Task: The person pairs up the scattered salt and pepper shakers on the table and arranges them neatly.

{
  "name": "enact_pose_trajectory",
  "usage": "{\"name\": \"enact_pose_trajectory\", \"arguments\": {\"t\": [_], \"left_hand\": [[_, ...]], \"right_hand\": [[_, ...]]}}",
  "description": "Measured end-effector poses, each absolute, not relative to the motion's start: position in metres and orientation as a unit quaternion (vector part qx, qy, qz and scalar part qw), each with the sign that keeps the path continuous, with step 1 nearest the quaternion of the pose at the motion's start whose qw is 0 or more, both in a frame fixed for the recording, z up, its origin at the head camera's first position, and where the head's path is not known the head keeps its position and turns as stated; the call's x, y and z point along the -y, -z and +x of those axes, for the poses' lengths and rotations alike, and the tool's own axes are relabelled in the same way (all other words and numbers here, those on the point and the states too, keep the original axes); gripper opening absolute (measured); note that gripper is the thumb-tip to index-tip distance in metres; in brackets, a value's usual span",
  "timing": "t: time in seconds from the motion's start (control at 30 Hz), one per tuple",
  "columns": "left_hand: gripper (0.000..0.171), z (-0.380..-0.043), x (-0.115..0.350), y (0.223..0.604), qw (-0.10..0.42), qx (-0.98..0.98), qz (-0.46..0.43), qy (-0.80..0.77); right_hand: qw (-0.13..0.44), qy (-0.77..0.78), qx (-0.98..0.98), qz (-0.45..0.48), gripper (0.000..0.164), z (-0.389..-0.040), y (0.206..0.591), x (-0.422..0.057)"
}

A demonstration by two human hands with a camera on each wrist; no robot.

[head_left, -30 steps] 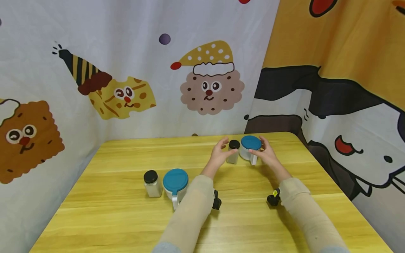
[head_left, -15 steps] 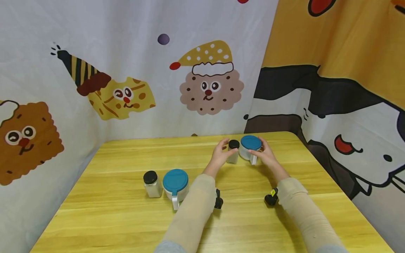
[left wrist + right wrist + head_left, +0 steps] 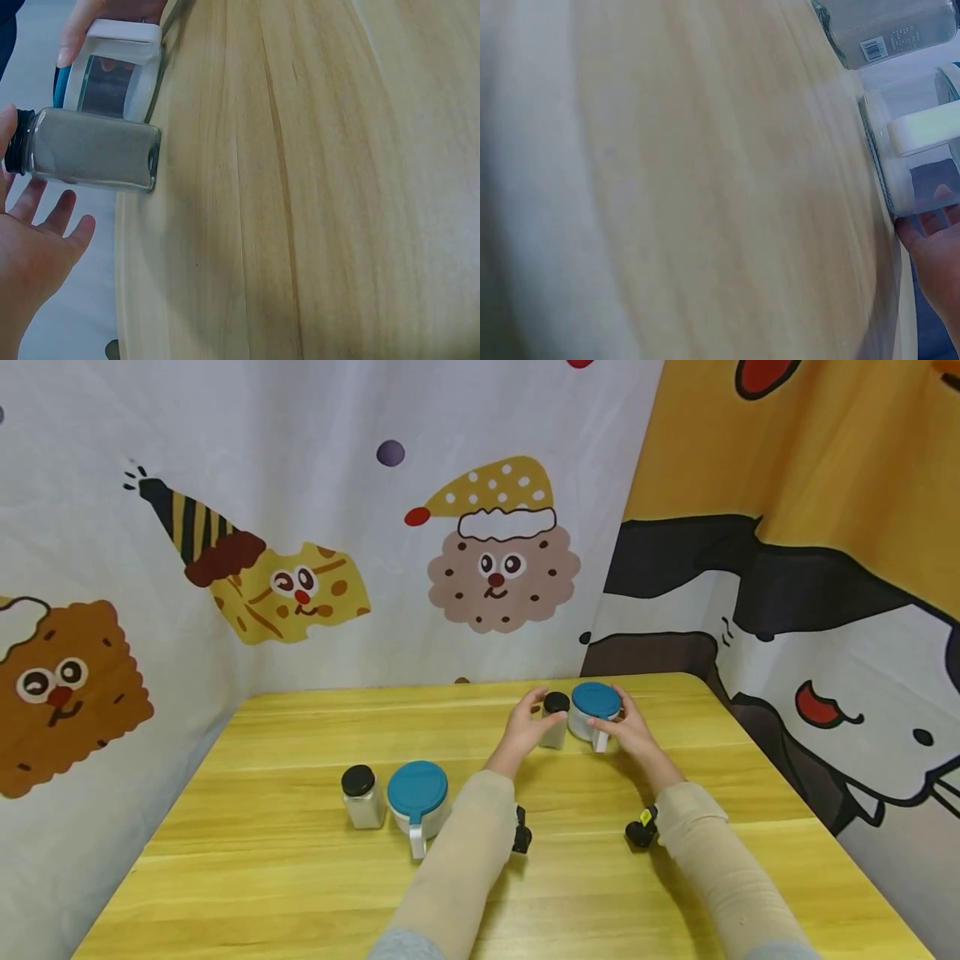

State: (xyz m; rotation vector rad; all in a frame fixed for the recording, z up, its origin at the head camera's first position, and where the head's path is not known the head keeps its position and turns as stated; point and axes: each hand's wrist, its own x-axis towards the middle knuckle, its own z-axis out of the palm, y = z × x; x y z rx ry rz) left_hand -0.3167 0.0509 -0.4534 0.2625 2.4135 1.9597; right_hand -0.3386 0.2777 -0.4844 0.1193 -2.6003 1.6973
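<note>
At the far side of the table, my left hand (image 3: 522, 728) is around a square glass jar with a black lid (image 3: 553, 732). Its thumb and index finger lie on either side of the lid; the other fingers (image 3: 61, 217) are spread apart below the jar in the left wrist view. Just right of it stands a clear jar with a blue lid and white handle (image 3: 581, 724). My right hand (image 3: 632, 727) holds that handled jar, thumb across the front and fingers behind, partly visible through the clear wall. Both jars stand upright on the table.
Nearer on the left stand a second black-lidded jar (image 3: 363, 806) and a second blue-lidded handled jar (image 3: 417, 791), close together beside my left forearm. The wooden table (image 3: 285, 877) meets a cartoon-printed curtain (image 3: 322, 493) at its far edge.
Both hands stay around the same two jars with hardly any shift. My forearms and wrist cameras have moved slightly inward.
</note>
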Motion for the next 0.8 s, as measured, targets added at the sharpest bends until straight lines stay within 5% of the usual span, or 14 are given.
{"name": "enact_pose_trajectory", "arguments": {"t": [0.8], "left_hand": [[0.052, -0.317, -0.055, 0.45, -0.005, -0.781, 0.089, -0.618]], "right_hand": [[-0.007, -0.579, 0.814, 0.053, 0.091, -0.319, 0.453, -0.264]]}}
